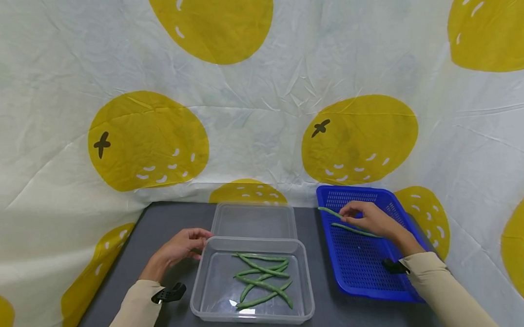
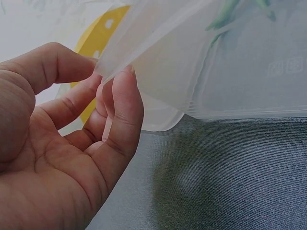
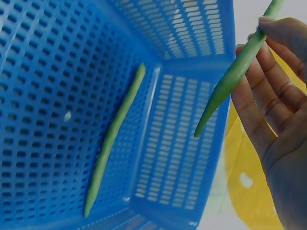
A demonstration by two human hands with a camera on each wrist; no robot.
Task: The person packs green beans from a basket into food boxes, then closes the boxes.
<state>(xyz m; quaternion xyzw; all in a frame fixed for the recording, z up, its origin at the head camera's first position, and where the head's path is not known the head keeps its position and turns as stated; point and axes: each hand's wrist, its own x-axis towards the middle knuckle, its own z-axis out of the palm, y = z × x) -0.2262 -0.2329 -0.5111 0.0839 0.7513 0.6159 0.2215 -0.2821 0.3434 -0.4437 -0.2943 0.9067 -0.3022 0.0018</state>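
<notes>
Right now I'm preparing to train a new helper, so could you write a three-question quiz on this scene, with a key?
1. Multiple choice: what is the left hand pinching?
A) the table
B) the rim of the clear container
C) the printed cloth

2. True or false: the right hand holds nothing.

3. Count: how many beans visibly lie on the floor of the blue basket?

Key:
1. B.
2. False; it pinches a green bean.
3. One.
</notes>
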